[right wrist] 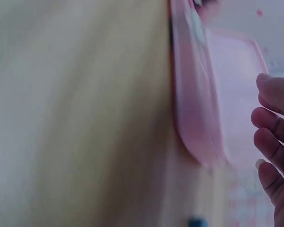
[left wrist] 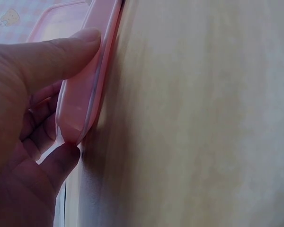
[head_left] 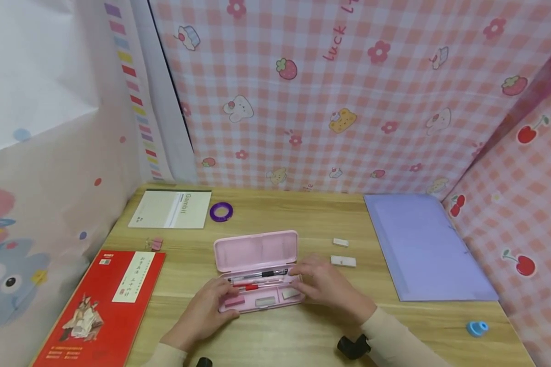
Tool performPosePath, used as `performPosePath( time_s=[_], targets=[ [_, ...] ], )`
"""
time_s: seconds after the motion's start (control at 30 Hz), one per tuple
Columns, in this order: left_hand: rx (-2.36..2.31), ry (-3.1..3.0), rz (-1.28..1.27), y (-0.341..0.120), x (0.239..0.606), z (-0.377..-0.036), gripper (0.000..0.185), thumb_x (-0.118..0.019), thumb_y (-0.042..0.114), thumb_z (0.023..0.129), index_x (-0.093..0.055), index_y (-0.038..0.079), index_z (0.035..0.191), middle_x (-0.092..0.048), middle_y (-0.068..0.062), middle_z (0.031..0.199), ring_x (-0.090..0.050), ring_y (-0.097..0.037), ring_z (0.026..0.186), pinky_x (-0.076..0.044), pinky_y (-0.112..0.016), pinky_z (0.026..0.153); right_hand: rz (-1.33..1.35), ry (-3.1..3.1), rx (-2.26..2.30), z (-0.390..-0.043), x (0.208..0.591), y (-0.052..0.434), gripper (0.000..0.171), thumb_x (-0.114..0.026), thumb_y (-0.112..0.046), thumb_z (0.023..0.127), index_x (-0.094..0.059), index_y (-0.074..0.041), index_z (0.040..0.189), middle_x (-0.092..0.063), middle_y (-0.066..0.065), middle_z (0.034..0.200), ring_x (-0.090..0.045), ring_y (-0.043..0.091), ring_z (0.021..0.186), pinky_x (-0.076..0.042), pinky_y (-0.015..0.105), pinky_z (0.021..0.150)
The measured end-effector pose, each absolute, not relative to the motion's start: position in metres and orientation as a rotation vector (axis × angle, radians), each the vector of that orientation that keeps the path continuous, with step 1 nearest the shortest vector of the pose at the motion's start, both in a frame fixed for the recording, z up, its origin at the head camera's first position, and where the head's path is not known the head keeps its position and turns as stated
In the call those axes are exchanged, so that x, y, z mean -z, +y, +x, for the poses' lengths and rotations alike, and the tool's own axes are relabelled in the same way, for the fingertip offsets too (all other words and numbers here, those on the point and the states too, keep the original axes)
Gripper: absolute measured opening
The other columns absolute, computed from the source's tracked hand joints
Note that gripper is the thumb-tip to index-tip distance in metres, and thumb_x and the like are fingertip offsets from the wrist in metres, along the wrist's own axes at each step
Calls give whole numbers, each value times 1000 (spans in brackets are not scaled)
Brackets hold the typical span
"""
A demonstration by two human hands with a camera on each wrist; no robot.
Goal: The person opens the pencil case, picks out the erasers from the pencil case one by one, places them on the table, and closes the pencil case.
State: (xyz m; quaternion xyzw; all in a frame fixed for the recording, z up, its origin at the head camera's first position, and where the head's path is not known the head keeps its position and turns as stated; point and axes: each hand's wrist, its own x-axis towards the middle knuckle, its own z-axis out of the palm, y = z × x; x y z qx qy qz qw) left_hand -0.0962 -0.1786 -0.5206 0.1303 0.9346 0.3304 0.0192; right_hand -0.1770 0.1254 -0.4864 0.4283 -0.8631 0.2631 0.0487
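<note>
- Two hands meet at one pink case point(head_left: 257, 270), which lies open near the front middle of the table point(head_left: 312, 336), its lid point(head_left: 256, 251) tilted up toward the wall.
- Inside the tray – pens point(head_left: 257, 278), one black, one red, and a few small erasers point(head_left: 265, 300) along the front edge.
- Left hand point(head_left: 206, 311) grips the case's left front corner: the wrist view shows the thumb point(left wrist: 61, 59) on the side wall and a finger point(left wrist: 61, 163) curled under the corner.
- Right hand point(head_left: 323, 285) lies over the case's right end, fingers point(right wrist: 274, 142) loosely bent beside the tray – whether they pinch anything I cannot tell.
- Just right of the case, two white erasers point(head_left: 343, 261) lie on the wood.
- Farther right, a purple folder point(head_left: 427, 244); near the front right corner, a blue sharpener point(head_left: 477, 328).
- Behind the case, a purple tape ring point(head_left: 221, 211) beside a pale notebook point(head_left: 170, 209).
- At the left, a red book point(head_left: 101, 306), with a pink clip point(head_left: 156, 244) just beyond it.
</note>
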Motion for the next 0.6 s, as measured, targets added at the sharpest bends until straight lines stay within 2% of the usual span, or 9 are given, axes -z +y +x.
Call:
performPosePath(
  time_s=[0.27, 0.6],
  targets=[
    [-1037, 2908, 408, -179, 522, -97, 38, -84, 25, 72, -69, 16, 106, -59, 6, 113, -52, -16, 110, -46, -43, 98, 1496, -2662, -763, -157, 504, 96, 18, -69, -28, 89, -72, -18, 104, -64, -11, 101, -54, 3, 93, -49, 21, 82],
    [-1058, 2896, 412, -178, 521, -97, 38, -84, 25, 72, -69, 16, 107, -59, 5, 114, -52, -15, 110, -46, -42, 98, 1517, -2717, -749, -156, 506, 82, 18, -67, -31, 91, -72, -21, 105, -67, -12, 103, -56, 3, 95, -48, 22, 85]
  ],
)
